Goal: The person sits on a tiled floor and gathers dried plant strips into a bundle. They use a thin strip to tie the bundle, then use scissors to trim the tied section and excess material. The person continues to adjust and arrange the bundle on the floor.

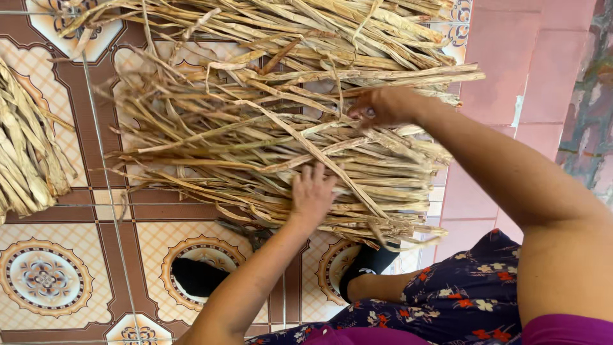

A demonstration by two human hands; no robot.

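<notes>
Head view, rotated, so the person's body enters from the lower right. We see a large bundle of dried leaf strips (255,147), pale tan and straw-coloured, lying across the patterned floor tiles (45,275) in the middle of the scene, its strands running roughly left to right. A further heap of the same strips (306,25) lies at the top edge, touching the main bundle, and a separate smaller bundle (25,153) lies well apart at the left edge.

We note the hand nearer the lower edge (313,191) resting on the near side of the main bundle, fingers spread and pressing down on the strips; we cannot tell whether it closes round any strand. The other hand (383,105), with its arm reaching in from the right, sits at the right end of the bundle with fingers curled inward, apparently pinching a few strips; how firm the hold is we cannot tell. Which hand is left and which right we cannot tell.

Below the bundle we see two feet in black socks (367,262) on the tiles, a floral dark skirt (460,300), and a plain pink floor strip (511,64) at the far right.
</notes>
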